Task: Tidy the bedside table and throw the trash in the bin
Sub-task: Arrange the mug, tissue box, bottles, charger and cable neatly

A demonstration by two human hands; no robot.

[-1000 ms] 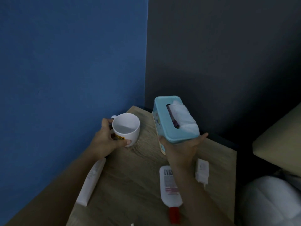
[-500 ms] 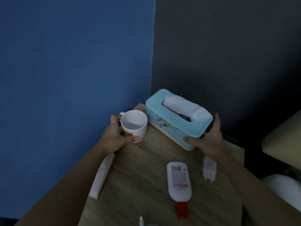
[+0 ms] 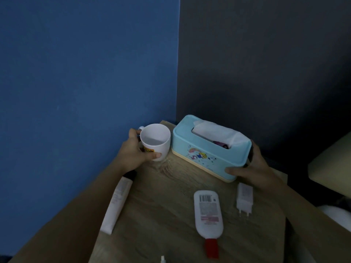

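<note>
A wooden bedside table [image 3: 167, 209] stands in the corner. My left hand [image 3: 133, 150] grips a white mug [image 3: 155, 141] with a yellow label, fingers through its handle, at the table's back left. A light blue tissue box [image 3: 207, 149] with a white tissue sticking out lies flat at the back, right beside the mug. My right hand [image 3: 250, 168] holds its right end, thumb on the front and fingers behind. A white bottle with a red cap [image 3: 208, 215], a white charger plug [image 3: 245, 198] and a white tube [image 3: 117, 204] lie in front.
A blue wall [image 3: 85, 73] rises on the left and a dark wall [image 3: 266, 63] behind. A bed edge [image 3: 334, 168] and a white pillow [image 3: 338, 217] lie on the right. A small white tip [image 3: 163, 259] shows at the bottom edge.
My right hand turned the tissue box from upright on its end to flat and set it down at the back. The mug shifted back toward the corner, beside the box.
</note>
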